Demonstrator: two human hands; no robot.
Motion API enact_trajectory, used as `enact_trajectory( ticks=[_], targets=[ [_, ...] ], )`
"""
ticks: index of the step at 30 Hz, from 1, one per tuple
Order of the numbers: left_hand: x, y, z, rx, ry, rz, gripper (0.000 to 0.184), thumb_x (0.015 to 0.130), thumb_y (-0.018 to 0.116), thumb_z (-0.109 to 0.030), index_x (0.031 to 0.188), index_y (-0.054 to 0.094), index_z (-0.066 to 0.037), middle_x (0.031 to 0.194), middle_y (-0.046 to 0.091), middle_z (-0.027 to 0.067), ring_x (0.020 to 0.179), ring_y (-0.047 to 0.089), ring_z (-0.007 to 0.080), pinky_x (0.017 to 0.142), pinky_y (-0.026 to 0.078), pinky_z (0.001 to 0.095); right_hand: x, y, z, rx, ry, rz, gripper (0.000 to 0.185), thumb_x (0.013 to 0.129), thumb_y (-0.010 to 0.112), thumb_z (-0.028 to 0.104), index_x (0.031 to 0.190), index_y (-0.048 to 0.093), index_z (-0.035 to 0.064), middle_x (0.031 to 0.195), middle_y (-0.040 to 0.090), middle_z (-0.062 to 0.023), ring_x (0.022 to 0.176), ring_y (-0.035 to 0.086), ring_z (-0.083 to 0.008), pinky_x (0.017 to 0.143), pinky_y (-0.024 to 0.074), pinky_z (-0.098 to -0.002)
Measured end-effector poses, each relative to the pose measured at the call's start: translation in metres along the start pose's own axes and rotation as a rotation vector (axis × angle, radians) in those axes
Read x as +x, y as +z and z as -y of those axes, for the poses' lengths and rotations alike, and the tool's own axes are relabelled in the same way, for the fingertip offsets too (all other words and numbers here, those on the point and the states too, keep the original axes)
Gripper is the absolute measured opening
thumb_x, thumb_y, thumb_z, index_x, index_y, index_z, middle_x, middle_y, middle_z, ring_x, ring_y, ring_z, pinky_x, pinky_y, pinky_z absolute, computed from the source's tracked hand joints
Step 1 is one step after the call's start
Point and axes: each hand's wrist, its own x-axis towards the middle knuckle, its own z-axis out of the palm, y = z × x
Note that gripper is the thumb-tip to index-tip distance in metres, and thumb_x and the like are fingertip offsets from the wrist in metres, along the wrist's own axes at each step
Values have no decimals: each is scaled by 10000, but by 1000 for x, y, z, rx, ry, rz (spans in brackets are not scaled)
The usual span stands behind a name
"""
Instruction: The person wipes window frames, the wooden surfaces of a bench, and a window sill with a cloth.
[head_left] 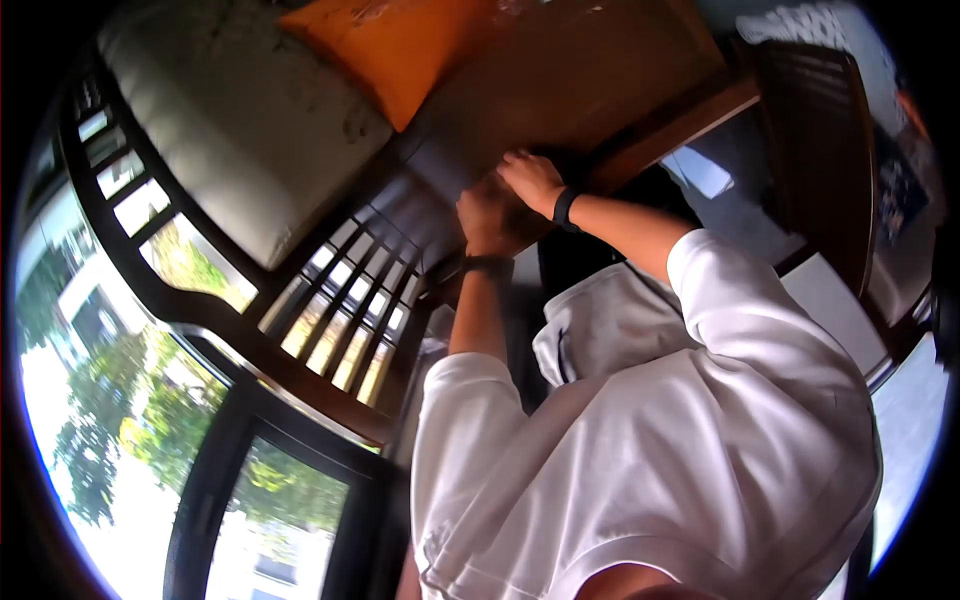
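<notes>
My left hand [490, 212] is raised over the wooden bench seat [590, 75], its fingers curled and in shadow. Close beside it, overlapping in view, is my right hand [532, 180], also with bent fingers. Anything between them is hidden. Both wrists wear dark bands. An orange cloth [400, 55] with a pointed corner lies farther up on the bench, next to a pale padded cushion [235, 130]. Below my hands, light grey fabric [610, 320] with a dark cord shows in front of my white shirt.
A slatted wooden bench arm [345, 300] stands to the left, by a dark-framed glass door [280, 500]. Trees and bright daylight show outside. On the right are a dark wooden chair back [820, 150] and a white panel [835, 310].
</notes>
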Motion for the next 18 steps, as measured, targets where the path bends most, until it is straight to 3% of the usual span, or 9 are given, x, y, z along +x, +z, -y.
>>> enact_trajectory(
  ticks=[1, 2, 6, 10, 14, 15, 18],
  targets=[
    [5, 23, 27, -56, -21, -48, 262, 866, 724, -306, 914, 763, -51, 818, 722, 193, 798, 727, 356, 703, 557, 406, -4, 4, -7, -4, -69, -49, 115, 851, 623, 187, 855, 714, 116, 988, 660, -72, 985, 642, -285, 769, 567, -414],
    [12, 39, 33, -125, -47, -97, 271, 859, 732, -309, 917, 759, -47, 820, 724, 190, 800, 731, 348, 707, 556, 402, -5, -2, -11, 3, -82, 44, 124, 852, 621, 200, 868, 713, 118, 1017, 650, -67, 1002, 628, -272, 784, 563, -404],
    [14, 36, -14, -117, -184, -102, 307, 817, 798, -278, 928, 741, 3, 838, 748, 168, 784, 735, 282, 735, 551, 381, -14, -47, -34, -69, -238, -143, 94, 853, 611, 182, 862, 662, 104, 1000, 623, -64, 980, 625, -262, 757, 565, -383],
    [-9, 25, -133, -315, 99, -57, 306, 806, 817, -243, 946, 730, 15, 861, 755, 157, 761, 726, 241, 708, 550, 374, -41, -141, -79, -29, -220, -196, 67, 851, 618, 168, 872, 639, 108, 990, 597, -59, 992, 620, -253, 745, 566, -352],
    [12, 126, -160, -168, 221, -38, 267, 802, 810, -201, 910, 690, 11, 773, 725, 114, 694, 691, 203, 660, 536, 350, -96, -191, -160, -76, -161, -331, 74, 839, 634, 155, 899, 639, 112, 1006, 577, -48, 1022, 601, -245, 760, 570, -352],
    [12, 143, -180, -142, 262, -125, 204, 805, 788, -150, 899, 681, -3, 758, 715, 103, 670, 677, 187, 645, 531, 337, -107, -199, -179, -42, -147, -376, 110, 819, 645, 133, 928, 635, 115, 1040, 569, -45, 1043, 592, -245, 779, 572, -357],
    [25, 178, -225, -83, 337, -73, 218, 866, 718, -268, 998, 694, -97, 949, 710, 183, 835, 687, 429, 680, 539, 495, -128, -223, -228, 29, -55, -470, 173, 796, 666, 108, 968, 643, 109, 1085, 571, -42, 1081, 590, -250, 812, 573, -355]
  ],
)
